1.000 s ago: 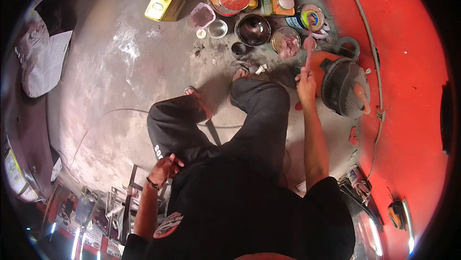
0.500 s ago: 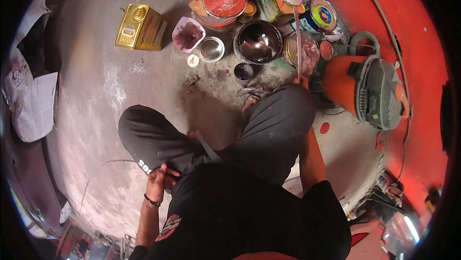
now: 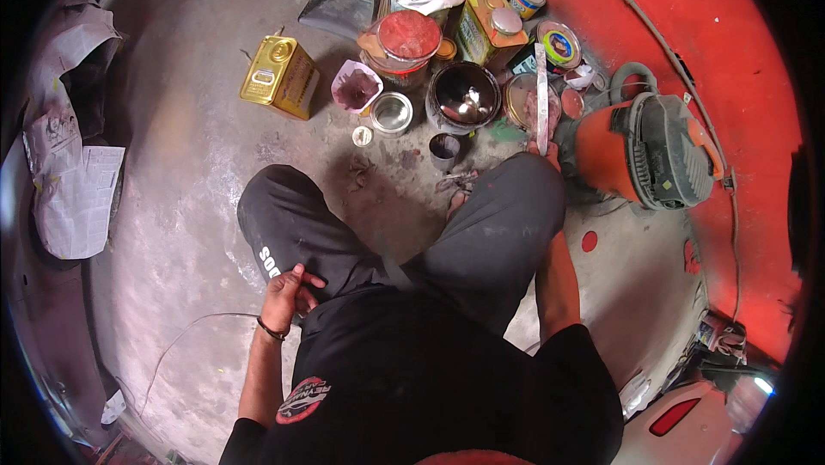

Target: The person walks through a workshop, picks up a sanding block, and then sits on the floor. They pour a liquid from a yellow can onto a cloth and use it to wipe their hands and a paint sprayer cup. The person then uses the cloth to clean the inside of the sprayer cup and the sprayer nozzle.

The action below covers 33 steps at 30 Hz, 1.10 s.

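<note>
My right hand (image 3: 546, 156) is beyond my right knee, which partly hides it. It is closed around the lower end of a long, flat, pale metal stick (image 3: 542, 95) that stands up beside an open container (image 3: 518, 102). To the left sits a dark open paint can (image 3: 465, 91) with shiny contents. A small dark cup (image 3: 444, 149) is just in front of it. My left hand (image 3: 290, 297) rests by my left thigh with its fingers loosely apart and nothing in them.
A gold rectangular tin (image 3: 280, 78) stands far left of a pink paper cup (image 3: 356, 87) and a silver can (image 3: 392, 113). A red-topped bucket (image 3: 409, 35) is behind them. An orange and black vacuum cleaner (image 3: 640, 154) stands right. Newspaper (image 3: 77, 186) hangs at left.
My view has shifted, so more of the far floor and a dustpan show. The stick's upper end has come lower and nearer; my right hand still grips it. The left hand stays by the thigh.
</note>
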Each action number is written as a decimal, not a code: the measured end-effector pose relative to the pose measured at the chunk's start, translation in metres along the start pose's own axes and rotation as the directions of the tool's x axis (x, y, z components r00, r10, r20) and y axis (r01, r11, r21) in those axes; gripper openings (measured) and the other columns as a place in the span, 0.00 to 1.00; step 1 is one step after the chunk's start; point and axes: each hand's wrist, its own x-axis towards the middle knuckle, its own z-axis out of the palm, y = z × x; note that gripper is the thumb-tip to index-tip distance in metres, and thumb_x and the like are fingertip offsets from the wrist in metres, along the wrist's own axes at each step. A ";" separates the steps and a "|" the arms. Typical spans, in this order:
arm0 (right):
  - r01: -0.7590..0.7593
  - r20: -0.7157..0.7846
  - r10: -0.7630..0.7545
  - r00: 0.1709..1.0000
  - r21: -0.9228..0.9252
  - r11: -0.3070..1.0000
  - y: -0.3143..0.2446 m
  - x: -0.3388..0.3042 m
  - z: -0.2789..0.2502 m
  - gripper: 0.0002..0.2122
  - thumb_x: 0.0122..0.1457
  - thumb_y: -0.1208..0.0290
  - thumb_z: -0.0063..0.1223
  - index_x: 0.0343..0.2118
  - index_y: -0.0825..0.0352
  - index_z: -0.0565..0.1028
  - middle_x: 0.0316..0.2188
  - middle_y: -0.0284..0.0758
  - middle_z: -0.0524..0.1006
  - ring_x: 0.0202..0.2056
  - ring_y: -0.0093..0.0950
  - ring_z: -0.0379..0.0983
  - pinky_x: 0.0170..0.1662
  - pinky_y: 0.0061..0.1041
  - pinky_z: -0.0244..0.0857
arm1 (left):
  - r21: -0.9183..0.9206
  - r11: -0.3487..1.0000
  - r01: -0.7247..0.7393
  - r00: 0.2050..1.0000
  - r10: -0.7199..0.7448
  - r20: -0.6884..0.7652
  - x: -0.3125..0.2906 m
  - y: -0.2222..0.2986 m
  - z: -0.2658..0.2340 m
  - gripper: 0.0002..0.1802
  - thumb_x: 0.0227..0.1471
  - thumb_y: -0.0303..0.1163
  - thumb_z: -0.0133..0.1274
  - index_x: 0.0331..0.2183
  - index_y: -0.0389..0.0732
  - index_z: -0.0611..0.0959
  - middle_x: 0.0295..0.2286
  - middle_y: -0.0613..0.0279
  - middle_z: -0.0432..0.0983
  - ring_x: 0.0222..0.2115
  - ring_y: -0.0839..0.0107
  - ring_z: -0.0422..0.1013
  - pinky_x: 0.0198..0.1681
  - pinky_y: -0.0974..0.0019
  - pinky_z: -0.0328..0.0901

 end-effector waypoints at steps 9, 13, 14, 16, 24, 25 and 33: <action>0.256 -0.064 -0.259 0.964 -0.051 0.965 -0.044 0.069 -0.031 0.23 0.69 0.54 0.48 0.53 0.72 0.72 0.41 0.55 0.81 0.45 0.55 0.78 0.49 0.46 0.68 | -0.081 0.991 0.104 0.992 -0.097 0.082 -0.003 0.004 -0.003 0.34 0.71 0.55 0.40 0.34 0.36 0.87 0.16 0.61 0.79 0.14 0.76 0.74 0.17 0.75 0.66; 0.393 -0.143 -0.413 0.900 -0.148 0.908 -0.031 0.095 -0.019 0.24 0.70 0.54 0.47 0.55 0.73 0.72 0.42 0.56 0.81 0.45 0.54 0.78 0.49 0.46 0.68 | -0.123 0.985 0.117 0.989 -0.104 0.107 -0.009 0.001 0.000 0.34 0.71 0.55 0.40 0.35 0.36 0.88 0.16 0.61 0.80 0.14 0.75 0.75 0.18 0.75 0.67; 0.445 -0.164 -0.478 0.863 -0.203 0.872 -0.029 0.098 -0.017 0.24 0.70 0.54 0.47 0.55 0.72 0.72 0.42 0.56 0.81 0.45 0.53 0.79 0.48 0.45 0.68 | -0.140 0.983 0.118 0.989 -0.103 0.111 -0.011 0.000 0.002 0.34 0.71 0.55 0.40 0.35 0.36 0.88 0.17 0.61 0.80 0.14 0.75 0.75 0.18 0.75 0.67; 0.150 0.106 -0.151 0.983 0.010 0.989 -0.045 0.072 -0.005 0.24 0.70 0.53 0.46 0.56 0.72 0.72 0.43 0.57 0.80 0.46 0.53 0.78 0.49 0.46 0.68 | -0.164 0.981 0.106 0.991 -0.091 0.095 -0.015 -0.006 0.006 0.33 0.71 0.55 0.40 0.36 0.36 0.88 0.17 0.61 0.80 0.14 0.75 0.75 0.18 0.75 0.68; 0.201 0.264 -0.145 0.954 -0.201 0.959 0.004 0.032 0.028 0.29 0.69 0.44 0.41 0.57 0.68 0.70 0.42 0.61 0.79 0.47 0.62 0.74 0.49 0.52 0.65 | -0.077 0.990 0.115 0.979 -0.100 0.180 -0.021 0.015 0.016 0.30 0.70 0.54 0.44 0.40 0.35 0.86 0.23 0.60 0.82 0.22 0.72 0.78 0.28 0.70 0.72; 0.182 0.294 -0.118 0.948 -0.199 0.963 0.001 0.035 0.021 0.30 0.69 0.42 0.40 0.58 0.67 0.69 0.42 0.61 0.78 0.47 0.63 0.73 0.49 0.53 0.65 | -0.084 0.996 0.013 0.990 -0.001 0.140 -0.019 0.034 0.021 0.27 0.69 0.51 0.47 0.40 0.35 0.85 0.25 0.60 0.83 0.26 0.73 0.78 0.31 0.70 0.72; 0.273 0.405 -0.151 0.902 -0.263 0.925 -0.017 0.019 -0.016 0.30 0.69 0.41 0.42 0.56 0.66 0.72 0.41 0.59 0.79 0.47 0.61 0.75 0.50 0.51 0.67 | 0.744 0.565 -0.356 0.522 0.781 -0.343 0.171 0.169 -0.044 0.31 0.51 0.49 0.68 0.49 0.37 0.82 0.49 0.41 0.79 0.48 0.50 0.77 0.50 0.53 0.71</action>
